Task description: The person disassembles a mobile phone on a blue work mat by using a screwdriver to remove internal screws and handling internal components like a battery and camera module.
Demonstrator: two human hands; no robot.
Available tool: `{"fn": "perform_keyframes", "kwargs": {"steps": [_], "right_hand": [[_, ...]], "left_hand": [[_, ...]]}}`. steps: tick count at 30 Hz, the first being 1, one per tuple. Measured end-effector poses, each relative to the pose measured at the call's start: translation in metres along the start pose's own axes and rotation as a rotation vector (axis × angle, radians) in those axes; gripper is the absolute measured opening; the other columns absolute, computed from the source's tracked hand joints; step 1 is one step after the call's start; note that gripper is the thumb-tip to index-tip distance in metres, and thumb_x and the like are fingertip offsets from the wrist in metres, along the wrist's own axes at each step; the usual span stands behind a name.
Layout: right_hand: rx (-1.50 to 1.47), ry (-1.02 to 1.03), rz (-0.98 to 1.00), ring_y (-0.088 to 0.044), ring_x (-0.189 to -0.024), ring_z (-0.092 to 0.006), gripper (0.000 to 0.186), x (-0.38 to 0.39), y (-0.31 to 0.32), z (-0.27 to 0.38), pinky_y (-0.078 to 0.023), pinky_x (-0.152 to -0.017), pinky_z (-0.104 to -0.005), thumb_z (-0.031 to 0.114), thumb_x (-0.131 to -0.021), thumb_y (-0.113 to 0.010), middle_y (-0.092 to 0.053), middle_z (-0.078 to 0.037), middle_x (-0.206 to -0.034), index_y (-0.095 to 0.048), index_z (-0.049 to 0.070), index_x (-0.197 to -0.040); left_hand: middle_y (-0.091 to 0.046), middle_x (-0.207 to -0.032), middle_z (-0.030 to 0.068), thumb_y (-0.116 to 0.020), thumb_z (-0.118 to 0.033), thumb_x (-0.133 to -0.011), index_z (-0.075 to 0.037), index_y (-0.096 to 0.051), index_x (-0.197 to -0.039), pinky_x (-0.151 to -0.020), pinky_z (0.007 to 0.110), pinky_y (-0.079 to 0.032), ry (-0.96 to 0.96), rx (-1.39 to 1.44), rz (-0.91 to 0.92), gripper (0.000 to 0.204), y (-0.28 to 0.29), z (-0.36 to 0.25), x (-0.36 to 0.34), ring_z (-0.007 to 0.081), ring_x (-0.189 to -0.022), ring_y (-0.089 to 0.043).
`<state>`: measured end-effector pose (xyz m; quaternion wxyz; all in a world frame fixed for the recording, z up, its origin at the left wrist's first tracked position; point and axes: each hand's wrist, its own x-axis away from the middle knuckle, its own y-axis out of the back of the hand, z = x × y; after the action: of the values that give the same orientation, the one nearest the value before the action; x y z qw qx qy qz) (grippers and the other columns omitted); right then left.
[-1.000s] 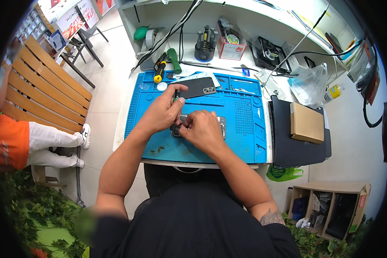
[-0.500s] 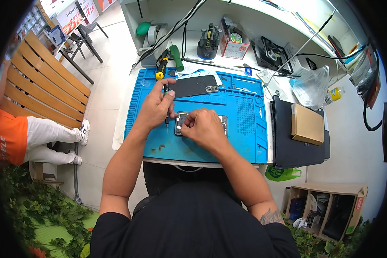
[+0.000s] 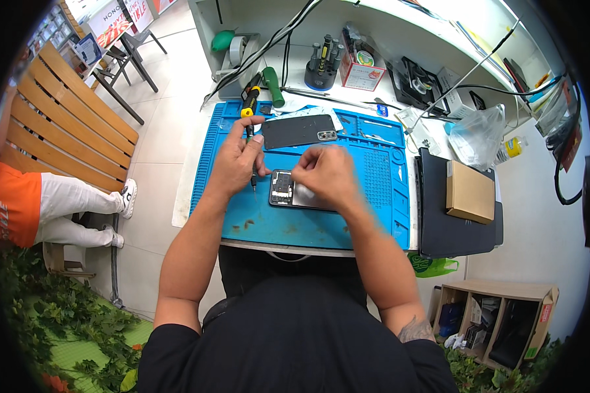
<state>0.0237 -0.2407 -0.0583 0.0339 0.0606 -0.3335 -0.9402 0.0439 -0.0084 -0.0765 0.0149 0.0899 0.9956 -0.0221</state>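
Observation:
My left hand (image 3: 238, 161) is closed around a slim black screwdriver (image 3: 254, 177), its tip pointing down beside the phone. An opened phone (image 3: 282, 188) lies on the blue repair mat (image 3: 269, 227), its inner parts exposed at the left end. Over the middle of it is my right hand (image 3: 328, 175), thumb and fingers pinched together. Whatever they may hold is too small or hidden to name. That hand covers much of the phone's right part. Beyond both hands lies a dark phone back panel (image 3: 298, 131) with a camera area at its right end.
A yellow-and-black screwdriver (image 3: 250, 103) and a green-handled tool (image 3: 273, 88) lie behind the mat. Farther back stand a round tool holder (image 3: 320, 75) and a red-and-white box (image 3: 363, 69). At right, a brown box (image 3: 470, 191) rests on a black laptop (image 3: 432, 216). Another person (image 3: 49, 196) stands at far left.
My right hand has lifted and shifted slightly right and away from me, uncovering more of the phone's left end. The left hand keeps the screwdriver in nearly the same place.

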Motion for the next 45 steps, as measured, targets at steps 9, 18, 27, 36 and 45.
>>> {"fn": "perform_keyframes", "kwargs": {"steps": [9,18,27,36,45], "right_hand": [[0.177,0.078,0.009,-0.083,-0.087,-0.0384,0.016,-0.089,0.028,-0.018,-0.066,-0.088,-0.0473,0.017,-0.084,-0.088,-0.084,-0.020,-0.087,-0.089,0.003,-0.090],[0.265,0.402,0.041,-0.076,-0.115,-0.0402,0.044,-0.036,0.035,-0.040,-0.058,-0.105,-0.0508,0.034,-0.088,-0.094,-0.083,-0.021,-0.120,-0.086,0.003,-0.119],[0.368,0.335,0.276,-0.064,-0.128,-0.0359,0.073,0.036,0.058,-0.035,-0.051,-0.112,-0.0475,0.041,-0.073,-0.101,-0.072,-0.015,-0.127,-0.078,0.004,-0.132],[0.201,0.225,0.102,-0.073,-0.108,-0.0422,0.070,0.067,0.036,-0.023,-0.063,-0.095,-0.0509,0.033,-0.070,-0.101,-0.067,-0.019,-0.122,-0.072,-0.001,-0.124],[0.121,0.203,0.071,-0.076,-0.102,-0.0455,0.071,0.074,0.030,-0.023,-0.065,-0.089,-0.0527,0.032,-0.073,-0.102,-0.064,-0.021,-0.125,-0.069,-0.004,-0.125]], "left_hand": [[-0.059,-0.073,0.0034,-0.059,-0.018,-0.120,-0.006,-0.052,-0.161,-0.063,0.036,-0.063,-0.062,-0.019,-0.084,0.043,0.005,0.005,-0.006,0.0144,-0.061,-0.062],[-0.058,-0.077,0.0038,-0.057,-0.021,-0.121,-0.006,-0.050,-0.163,-0.064,0.036,-0.062,0.035,0.010,-0.036,0.045,0.003,-0.010,0.006,0.0174,-0.066,-0.068],[-0.061,-0.078,0.0053,-0.056,-0.019,-0.121,-0.003,-0.050,-0.163,-0.076,0.040,-0.068,0.143,0.121,0.106,0.046,-0.027,-0.027,0.015,0.0214,-0.071,-0.073],[-0.062,-0.075,0.0034,-0.057,-0.021,-0.121,-0.003,-0.050,-0.164,-0.075,0.033,-0.061,0.155,-0.003,0.071,0.047,-0.037,-0.036,0.028,0.0219,-0.076,-0.079],[-0.065,-0.077,0.0040,-0.057,-0.019,-0.121,-0.002,-0.048,-0.163,-0.077,0.037,-0.069,0.176,0.076,-0.012,0.046,-0.041,-0.038,0.031,0.0242,-0.082,-0.083]]}}
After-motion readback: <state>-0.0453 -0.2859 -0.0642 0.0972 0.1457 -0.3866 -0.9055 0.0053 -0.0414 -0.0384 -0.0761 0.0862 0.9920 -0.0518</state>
